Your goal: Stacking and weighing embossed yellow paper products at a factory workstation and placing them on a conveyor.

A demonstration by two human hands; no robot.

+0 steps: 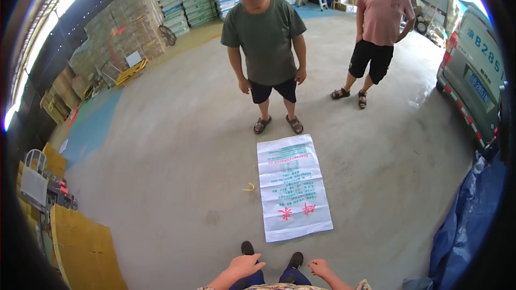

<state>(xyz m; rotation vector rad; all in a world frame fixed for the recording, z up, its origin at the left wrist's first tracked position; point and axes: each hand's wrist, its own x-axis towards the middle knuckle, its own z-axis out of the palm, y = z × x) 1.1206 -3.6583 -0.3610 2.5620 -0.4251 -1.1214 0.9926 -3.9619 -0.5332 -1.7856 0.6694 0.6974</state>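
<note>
A white woven sack [296, 224] with green and red print lies flat on the concrete floor, a short way beyond my feet. My left hand [244, 265] hangs over my left leg, its fingers stretched towards the right and holding nothing. Over by my right leg is my right hand [321, 267], with fingers loosely bent, slightly apart and nothing visible in them. Neither hand touches the sack. A small curled yellow strip [249, 187] rests on the floor left of the sack.
One person in a dark green shirt [264, 40] stands at the sack's far edge; another in pink [383, 13] is farther right. A van [473, 75] and blue tarp [465, 220] line the right side. Yellow boards [83, 247] stand left; stacked cartons [129, 24] rise behind.
</note>
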